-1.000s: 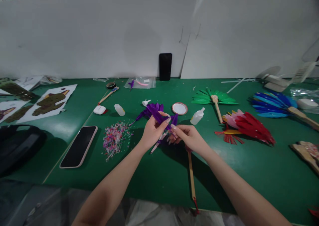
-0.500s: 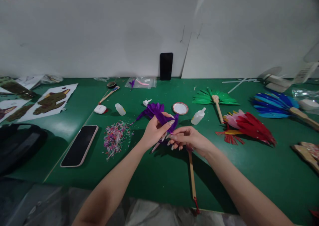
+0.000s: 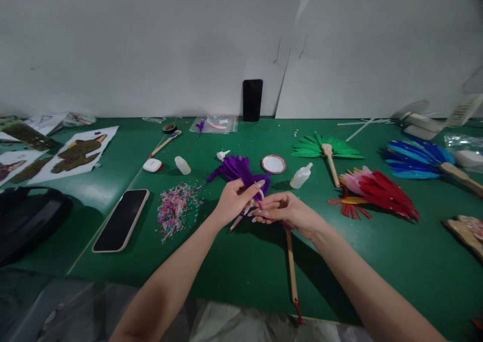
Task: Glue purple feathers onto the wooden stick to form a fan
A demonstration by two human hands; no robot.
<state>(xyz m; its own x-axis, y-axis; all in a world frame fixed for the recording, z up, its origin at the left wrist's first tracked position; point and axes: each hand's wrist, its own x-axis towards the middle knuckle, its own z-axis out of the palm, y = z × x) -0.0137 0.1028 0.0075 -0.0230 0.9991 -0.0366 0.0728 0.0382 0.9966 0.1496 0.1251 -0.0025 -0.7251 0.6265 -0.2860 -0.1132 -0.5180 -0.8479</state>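
My left hand (image 3: 237, 201) is closed, thumb and fingers pinching a purple feather (image 3: 263, 182) near its lower end. My right hand (image 3: 289, 212) meets it from the right, its fingertips closed on the narrow tip of the same feather. Behind my left hand lies a bunch of purple feathers (image 3: 234, 167) on the table. Under the hands, a slim pale pointed tool (image 3: 237, 223) is mostly hidden, so I cannot tell its kind. A wooden handle (image 3: 291, 266) with a red cord runs toward me from beneath my right hand; its head is covered.
Small glue bottles (image 3: 301, 176) and a white round lid (image 3: 273, 164) stand behind the hands. Colourful chips (image 3: 177, 208) and a phone (image 3: 121, 221) lie left. Green (image 3: 327, 153), red (image 3: 381, 191) and blue (image 3: 415, 160) feather fans lie right. Another phone (image 3: 252, 100) leans against the wall.
My left fingers and thumb have shifted slightly on the feather, and my right fingers have drawn closer together at its tip. The other things have stayed in place.
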